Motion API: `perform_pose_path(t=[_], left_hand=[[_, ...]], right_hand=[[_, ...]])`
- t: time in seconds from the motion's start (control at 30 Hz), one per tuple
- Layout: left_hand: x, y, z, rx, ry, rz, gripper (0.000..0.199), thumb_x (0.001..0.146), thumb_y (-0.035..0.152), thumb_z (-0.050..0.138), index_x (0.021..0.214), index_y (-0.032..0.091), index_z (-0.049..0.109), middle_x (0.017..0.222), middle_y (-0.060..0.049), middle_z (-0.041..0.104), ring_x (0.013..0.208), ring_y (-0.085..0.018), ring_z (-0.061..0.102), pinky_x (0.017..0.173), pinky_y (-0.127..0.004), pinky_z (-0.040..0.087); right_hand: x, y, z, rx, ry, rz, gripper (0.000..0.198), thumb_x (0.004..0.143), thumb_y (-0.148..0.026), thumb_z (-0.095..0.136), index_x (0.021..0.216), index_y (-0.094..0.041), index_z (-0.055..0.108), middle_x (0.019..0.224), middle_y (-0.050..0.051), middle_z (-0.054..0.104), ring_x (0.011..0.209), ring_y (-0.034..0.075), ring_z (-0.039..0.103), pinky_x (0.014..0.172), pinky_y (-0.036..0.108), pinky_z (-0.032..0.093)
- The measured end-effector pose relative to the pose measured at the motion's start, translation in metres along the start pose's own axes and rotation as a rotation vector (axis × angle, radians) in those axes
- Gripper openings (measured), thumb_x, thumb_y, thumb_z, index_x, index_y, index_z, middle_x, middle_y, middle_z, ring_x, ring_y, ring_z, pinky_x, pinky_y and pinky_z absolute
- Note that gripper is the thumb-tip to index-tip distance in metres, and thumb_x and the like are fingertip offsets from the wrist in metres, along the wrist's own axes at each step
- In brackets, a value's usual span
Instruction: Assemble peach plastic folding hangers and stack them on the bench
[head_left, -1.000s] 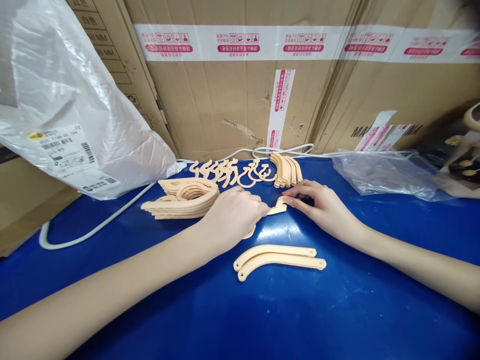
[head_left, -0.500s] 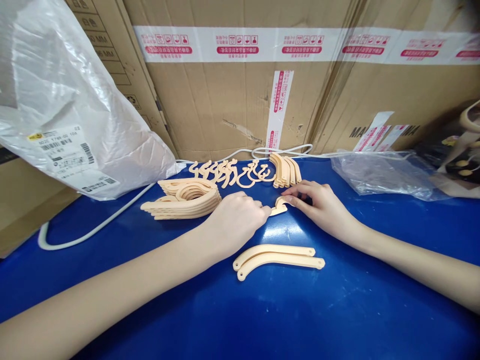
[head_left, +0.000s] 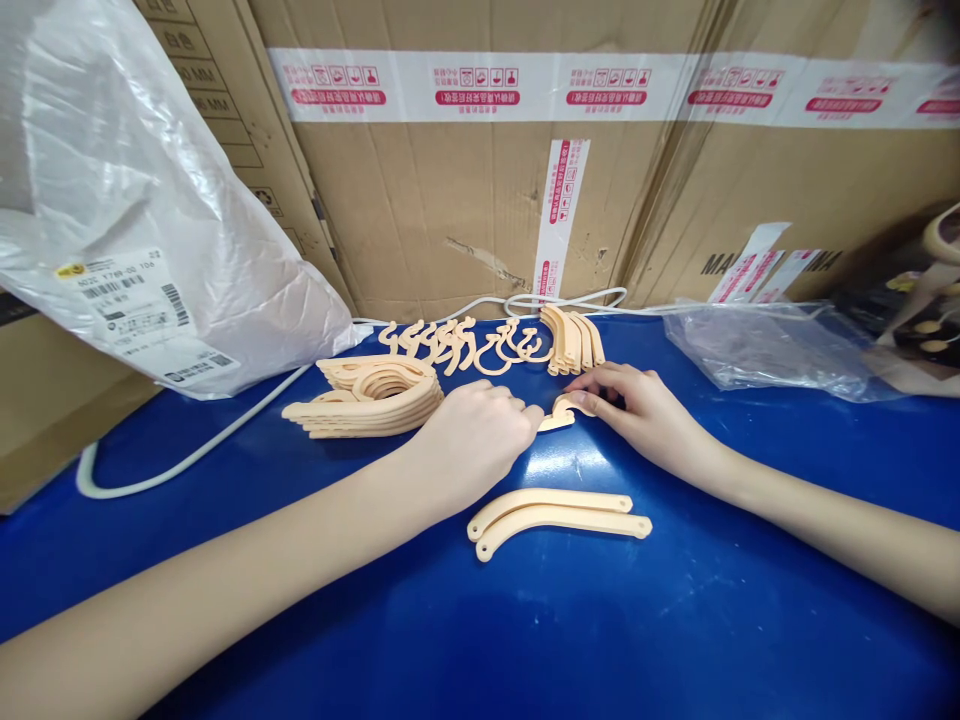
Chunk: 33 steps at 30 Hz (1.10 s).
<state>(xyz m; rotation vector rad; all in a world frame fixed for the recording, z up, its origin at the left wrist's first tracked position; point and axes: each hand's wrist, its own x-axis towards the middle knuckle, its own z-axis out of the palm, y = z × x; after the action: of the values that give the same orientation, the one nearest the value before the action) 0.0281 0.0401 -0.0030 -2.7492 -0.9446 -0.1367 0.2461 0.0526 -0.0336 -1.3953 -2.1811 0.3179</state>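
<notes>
My left hand (head_left: 480, 440) is closed, knuckles up, around one end of a small beige plastic hanger part (head_left: 556, 420). My right hand (head_left: 637, 405) pinches the curved other end of this part between thumb and fingers. Much of the piece is hidden by the hands, so how it is joined cannot be seen. In front of the hands, two curved beige hanger arms (head_left: 559, 522) lie side by side on the blue table (head_left: 600, 640). Left of my left hand, a stack of folded beige hangers (head_left: 364, 400) rests on the table.
Behind the hands lie a row of beige hooks (head_left: 427, 342) and a bundle of curved hanger arms (head_left: 574, 340). A white plastic bag (head_left: 150, 220) stands left by a white cable (head_left: 187, 470). Clear plastic (head_left: 757, 345) lies right. Cardboard boxes (head_left: 450, 200) wall the back.
Almost nothing differs. Both hands keep their hold on the small hanger part, and the right fingers have shifted very slightly.
</notes>
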Motion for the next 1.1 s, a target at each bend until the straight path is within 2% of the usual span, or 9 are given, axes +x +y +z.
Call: perform_pose_path(t=[0.13,0.4,0.57,0.63,0.73,0.83,0.97,1.1], left_hand=[[0.001,-0.002,0.002,-0.002,0.000,0.000,0.015,0.090,0.013,0.050,0.084,0.015,0.064,0.075,-0.005,0.069,0.075,-0.023,0.065,0.065,-0.032,0.043],[0.001,0.001,-0.001,-0.003,-0.034,0.007,0.016,0.091,0.012,0.048,0.087,0.012,0.064,0.080,-0.008,0.071,0.078,-0.024,0.066,0.076,-0.038,0.046],[0.001,0.000,-0.016,-0.011,-0.048,-0.027,0.011,0.089,0.014,0.052,0.088,0.015,0.063,0.078,-0.005,0.070,0.076,-0.024,0.066,0.072,-0.036,0.046],[-0.002,-0.001,-0.023,-0.035,-0.015,-0.037,0.011,0.090,0.018,0.052,0.089,0.015,0.062,0.081,-0.005,0.070,0.078,-0.023,0.065,0.073,-0.036,0.046],[-0.013,0.000,-0.027,-0.108,0.093,-0.038,0.015,0.093,0.023,0.049,0.092,0.016,0.062,0.086,-0.004,0.069,0.082,-0.021,0.065,0.075,-0.034,0.047],[-0.032,0.001,-0.020,-0.161,0.162,-0.011,0.016,0.094,0.021,0.047,0.093,0.016,0.062,0.088,-0.004,0.068,0.082,-0.020,0.064,0.073,-0.033,0.048],[-0.059,-0.002,-0.003,-0.181,0.247,0.016,0.021,0.097,0.017,0.041,0.102,0.015,0.061,0.099,-0.005,0.069,0.091,-0.021,0.064,0.078,-0.034,0.050],[-0.075,-0.011,0.008,-0.179,0.248,0.054,0.021,0.097,0.017,0.042,0.106,0.015,0.061,0.106,-0.005,0.069,0.098,-0.021,0.064,0.083,-0.035,0.051]], right_hand=[[0.000,0.000,0.001,-0.013,0.003,-0.007,0.023,0.092,-0.036,0.049,0.094,-0.023,0.067,0.098,0.006,0.069,0.093,0.024,0.061,0.083,0.040,0.040],[-0.001,0.001,0.002,-0.033,0.008,0.000,0.024,0.092,-0.040,0.050,0.092,-0.024,0.067,0.094,0.005,0.069,0.088,0.023,0.059,0.083,0.041,0.037],[-0.002,-0.003,0.000,0.023,0.078,0.017,0.024,0.091,-0.042,0.052,0.098,-0.023,0.065,0.082,0.003,0.064,0.082,0.022,0.056,0.075,0.037,0.037],[-0.003,-0.007,-0.002,0.011,0.113,-0.002,0.024,0.093,-0.042,0.049,0.097,-0.023,0.065,0.083,0.003,0.064,0.083,0.022,0.055,0.076,0.037,0.036],[-0.007,-0.015,-0.005,-0.042,0.152,-0.088,0.023,0.094,-0.038,0.048,0.093,-0.023,0.064,0.087,0.003,0.064,0.084,0.021,0.053,0.077,0.037,0.035],[-0.012,-0.021,-0.006,-0.064,0.135,-0.257,0.019,0.094,-0.031,0.049,0.089,-0.020,0.064,0.082,0.003,0.065,0.079,0.019,0.054,0.075,0.034,0.039],[-0.017,-0.021,-0.003,-0.012,-0.003,-0.431,0.018,0.096,-0.024,0.047,0.093,-0.019,0.064,0.085,0.002,0.069,0.076,0.014,0.063,0.069,0.025,0.046],[-0.018,-0.018,0.000,-0.029,-0.104,-0.475,0.019,0.096,-0.024,0.048,0.101,-0.021,0.066,0.093,-0.001,0.073,0.079,0.012,0.069,0.068,0.021,0.049]])
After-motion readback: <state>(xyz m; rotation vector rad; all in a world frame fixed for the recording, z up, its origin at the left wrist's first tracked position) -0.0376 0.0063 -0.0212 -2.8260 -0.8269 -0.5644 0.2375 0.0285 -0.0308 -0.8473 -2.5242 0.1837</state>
